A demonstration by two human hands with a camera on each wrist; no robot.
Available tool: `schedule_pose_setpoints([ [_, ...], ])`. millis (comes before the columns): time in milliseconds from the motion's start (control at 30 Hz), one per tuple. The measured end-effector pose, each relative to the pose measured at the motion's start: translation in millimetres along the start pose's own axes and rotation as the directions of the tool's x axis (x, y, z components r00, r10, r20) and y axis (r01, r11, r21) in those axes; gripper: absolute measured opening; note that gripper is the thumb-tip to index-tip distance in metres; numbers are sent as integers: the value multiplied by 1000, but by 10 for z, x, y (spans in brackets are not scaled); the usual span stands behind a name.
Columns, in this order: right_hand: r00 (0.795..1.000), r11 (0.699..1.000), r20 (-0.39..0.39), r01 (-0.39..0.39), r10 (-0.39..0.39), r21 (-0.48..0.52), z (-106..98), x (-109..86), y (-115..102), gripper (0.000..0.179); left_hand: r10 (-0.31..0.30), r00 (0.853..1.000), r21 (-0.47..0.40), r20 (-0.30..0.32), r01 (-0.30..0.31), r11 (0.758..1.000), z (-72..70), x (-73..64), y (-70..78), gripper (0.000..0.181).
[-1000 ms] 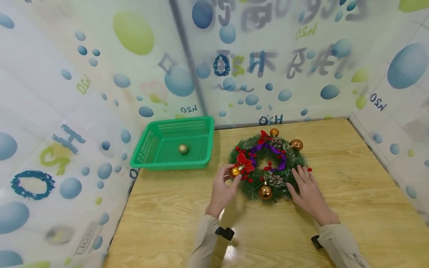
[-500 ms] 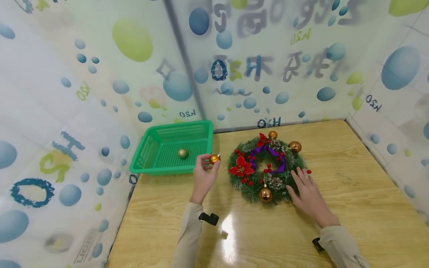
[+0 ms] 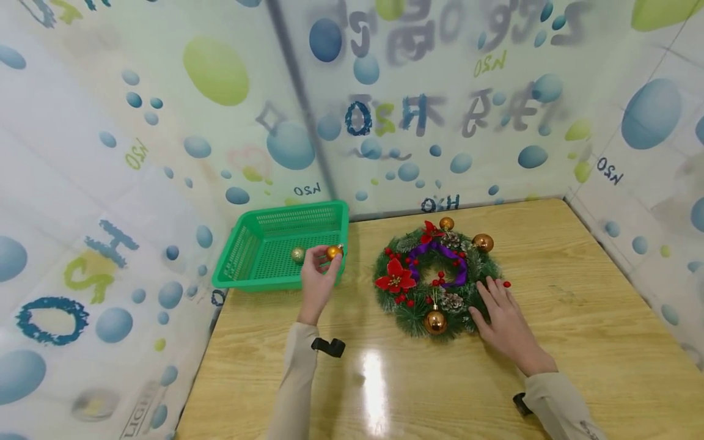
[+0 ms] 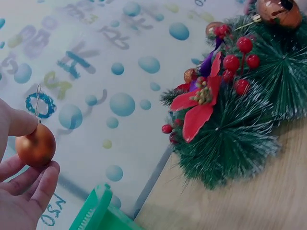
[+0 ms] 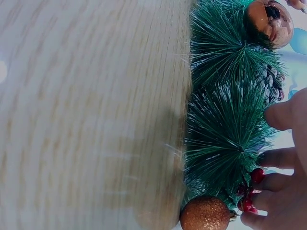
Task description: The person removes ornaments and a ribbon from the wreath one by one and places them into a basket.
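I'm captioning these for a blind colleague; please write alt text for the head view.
A person's left hand holds a gold ball near a green basket with another ball inside; their right hand touches a decorated wreath on a wooden table.

This looks like a small booth; what room surrounds it cannot be told. Pale sheeting (image 3: 352,79) with printed bubbles (image 3: 290,146) and reversed "H2O" lettering (image 3: 385,119) encloses a wood-grain counter (image 3: 440,379).

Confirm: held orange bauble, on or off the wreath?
Off. The left grip pinches the orange bauble near the green basket; the left wrist view shows a clear gap between bauble and wreath.
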State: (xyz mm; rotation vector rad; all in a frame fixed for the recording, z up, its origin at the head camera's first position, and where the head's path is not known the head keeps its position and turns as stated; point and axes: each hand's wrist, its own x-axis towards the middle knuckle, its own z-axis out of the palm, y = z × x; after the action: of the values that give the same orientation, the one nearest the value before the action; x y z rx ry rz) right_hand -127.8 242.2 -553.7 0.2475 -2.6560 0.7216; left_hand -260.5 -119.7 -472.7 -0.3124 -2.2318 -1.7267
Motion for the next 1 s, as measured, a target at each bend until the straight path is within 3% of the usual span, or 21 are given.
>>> schedule_pose_setpoints([
  [433,1000,1000,-25,18,-18,-7,4,-5,8,60,-76,995,-46,-70,73,996,-356,192,-130,36],
  [533,1000,1000,-19,13,-13,-2,6,-5,11,60,-84,994,-40,-73,81,996,-426,233,-168,38],
  [600,1000,1000,-14,9,-9,-4,8,-5,12,61,-105,992,-25,-72,104,994,-472,251,-146,39],
  [900,1000,1000,-30,8,-8,-2,18,-9,6,60,-198,978,26,-58,200,980,-696,454,-302,45],
  [1000,1000,1000,-27,5,-5,-3,19,-5,4,60,-195,978,44,-69,199,979,-749,520,-331,46],
])
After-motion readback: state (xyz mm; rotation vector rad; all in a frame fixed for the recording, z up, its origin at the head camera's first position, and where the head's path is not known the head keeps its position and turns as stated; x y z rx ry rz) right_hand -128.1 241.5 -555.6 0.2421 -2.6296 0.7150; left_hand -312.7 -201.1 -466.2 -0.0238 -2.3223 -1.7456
